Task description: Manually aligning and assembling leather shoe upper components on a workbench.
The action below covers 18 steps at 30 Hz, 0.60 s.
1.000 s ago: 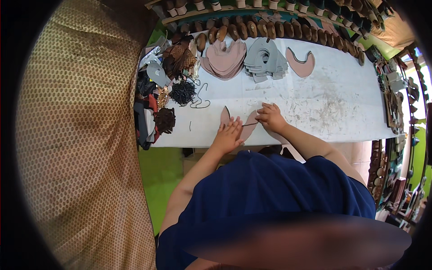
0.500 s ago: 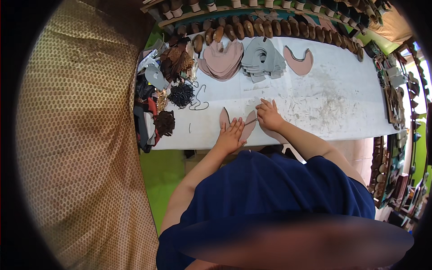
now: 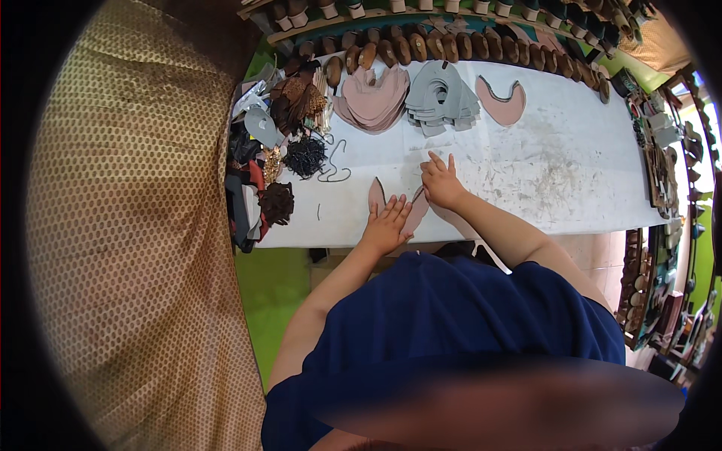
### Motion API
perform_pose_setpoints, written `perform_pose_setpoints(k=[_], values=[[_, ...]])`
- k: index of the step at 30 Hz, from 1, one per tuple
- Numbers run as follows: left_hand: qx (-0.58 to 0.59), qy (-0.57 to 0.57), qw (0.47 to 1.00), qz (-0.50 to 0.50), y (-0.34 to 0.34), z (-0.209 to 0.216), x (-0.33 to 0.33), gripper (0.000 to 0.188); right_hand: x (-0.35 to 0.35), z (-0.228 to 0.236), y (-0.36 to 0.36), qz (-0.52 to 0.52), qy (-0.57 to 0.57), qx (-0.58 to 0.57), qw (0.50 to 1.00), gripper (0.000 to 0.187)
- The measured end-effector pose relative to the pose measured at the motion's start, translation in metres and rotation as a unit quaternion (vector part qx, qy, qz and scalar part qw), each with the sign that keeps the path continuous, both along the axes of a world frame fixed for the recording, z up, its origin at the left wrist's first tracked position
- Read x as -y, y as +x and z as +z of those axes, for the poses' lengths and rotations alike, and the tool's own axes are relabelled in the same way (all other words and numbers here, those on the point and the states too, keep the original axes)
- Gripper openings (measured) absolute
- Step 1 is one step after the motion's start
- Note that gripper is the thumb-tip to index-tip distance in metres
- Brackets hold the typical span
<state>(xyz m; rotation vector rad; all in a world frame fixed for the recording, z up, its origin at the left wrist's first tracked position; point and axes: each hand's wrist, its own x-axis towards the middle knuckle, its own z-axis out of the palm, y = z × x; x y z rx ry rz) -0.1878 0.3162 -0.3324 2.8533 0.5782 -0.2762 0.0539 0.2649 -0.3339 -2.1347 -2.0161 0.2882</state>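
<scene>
A pink U-shaped cut piece (image 3: 377,192) lies near the front edge of the table, its two tips pointing away from me. Dark trim runs along its inner edge. My left hand (image 3: 389,225) rests flat over the middle of the piece, fingers stretched, hiding its lower curve. At the piece's right tip is my right hand (image 3: 442,184), with two fingers extended and apart; the contact under its thumb side is hidden. Another pink cut piece (image 3: 450,219) shows partly beneath my right forearm.
Farther back lie a pink stack of cut pieces (image 3: 372,101), a grey stack (image 3: 442,101) and a trimmed pink piece (image 3: 502,103). Brown shoe lasts (image 3: 451,47) line the rear. Black trim (image 3: 304,156) and brown scraps (image 3: 297,101) crowd the left side. A patterned curtain (image 3: 143,240) hangs left.
My right hand has moved slightly left and away from me, up to the piece's right tip. The dark trim now lies along that edge. My left hand stays flat on the piece.
</scene>
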Motion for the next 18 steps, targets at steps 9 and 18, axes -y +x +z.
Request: perform_pose_setpoints(k=[9, 18], values=[[0.000, 0.033, 0.999, 0.008, 0.007, 0.009, 0.000, 0.071, -0.005, 0.001, -0.004, -0.003, 0.028, -0.005, 1.000, 0.031], [0.028, 0.017, 0.999, 0.004, 0.014, 0.012, 0.000, 0.069, -0.009, -0.004, -0.002, 0.005, 0.053, -0.006, 0.999, 0.030]])
